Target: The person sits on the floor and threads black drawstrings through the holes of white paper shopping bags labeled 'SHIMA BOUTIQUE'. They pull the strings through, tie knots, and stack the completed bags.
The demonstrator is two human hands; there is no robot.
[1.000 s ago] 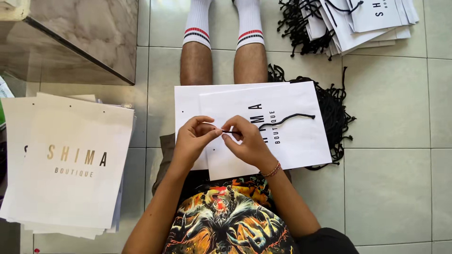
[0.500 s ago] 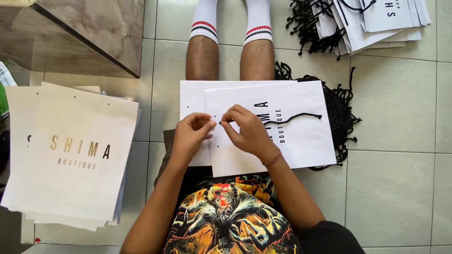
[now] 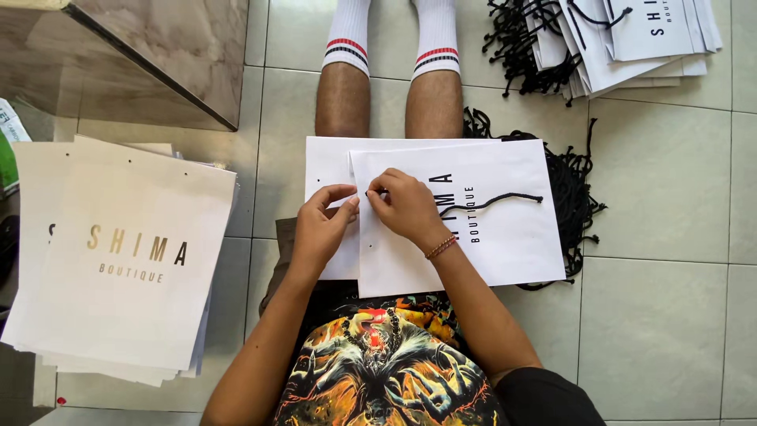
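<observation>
While pinched at the bag [image 3: 505, 229] hole, right hand [image 3: 406, 207] fingers on cord [image 3: 493, 201]; left hand [image 3: 319, 229] loosely open

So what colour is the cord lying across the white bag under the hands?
Black. The cord shows best in the head view, lying across the white paper bag.

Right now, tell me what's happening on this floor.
A person sits on the tiled floor with a flat white paper bag across the legs. The right hand pinches the end of a black cord at a hole near the bag's edge, while the left hand steadies that edge. More flat bags lie stacked on the left, corded ones at the upper right.
</observation>
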